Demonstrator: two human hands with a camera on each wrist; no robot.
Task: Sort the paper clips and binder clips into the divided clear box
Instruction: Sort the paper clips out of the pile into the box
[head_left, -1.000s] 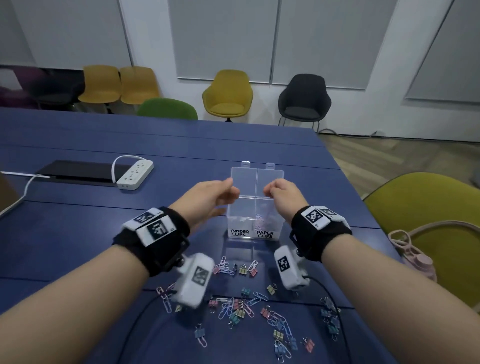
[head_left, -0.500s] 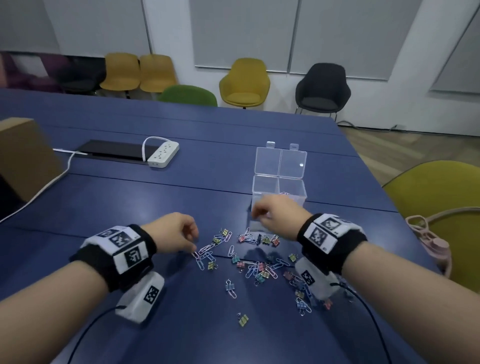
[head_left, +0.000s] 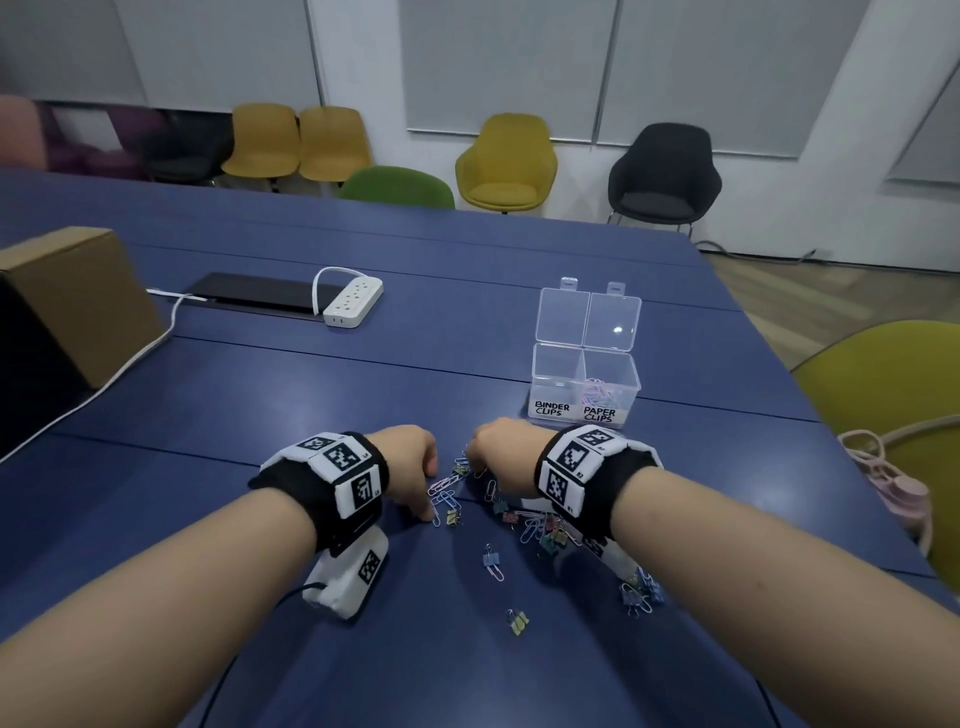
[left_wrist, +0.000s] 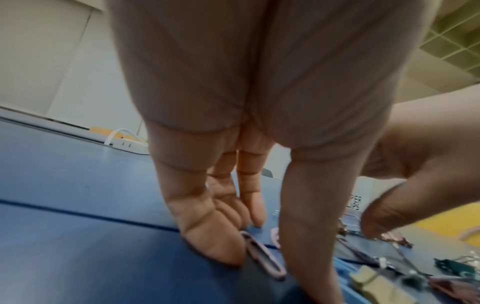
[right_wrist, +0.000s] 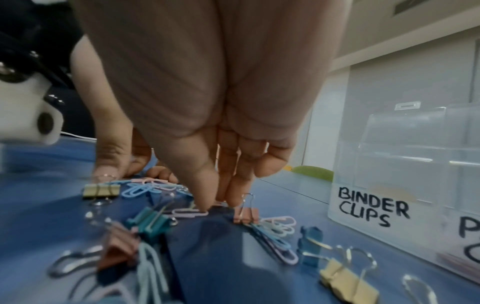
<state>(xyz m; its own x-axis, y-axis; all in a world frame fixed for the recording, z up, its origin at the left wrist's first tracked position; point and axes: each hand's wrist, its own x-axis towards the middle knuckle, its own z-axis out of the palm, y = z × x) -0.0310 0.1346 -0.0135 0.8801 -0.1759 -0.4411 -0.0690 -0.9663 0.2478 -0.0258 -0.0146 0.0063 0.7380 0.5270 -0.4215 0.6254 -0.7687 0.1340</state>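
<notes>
Picking step: both hands reach into the scattered pastel paper clips and small coloured binder clips (head_left: 524, 519) near the blue worktop's (head_left: 208, 395) front-right edge; the left hand (head_left: 410, 470) sets straight fingertips (left_wrist: 221, 246) beside a pink paper clip (left_wrist: 262, 255), gripping nothing; the right hand (head_left: 498, 457) pinches at a pink paper clip (right_wrist: 191, 212), hold uncertain; the divided clear plastic box (head_left: 584, 384) stands open behind, paper clips already in its right compartment; next comes a firm pinch and lift.

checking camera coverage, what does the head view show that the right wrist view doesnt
Only the head view shows the power strip, the cardboard box and pastel paper clips inside the PAPER CLIPS compartment.

Only the right wrist view shows the right hand's fingertips touching a pink paper clip.

Both show the clear box and scattered clips.
</notes>
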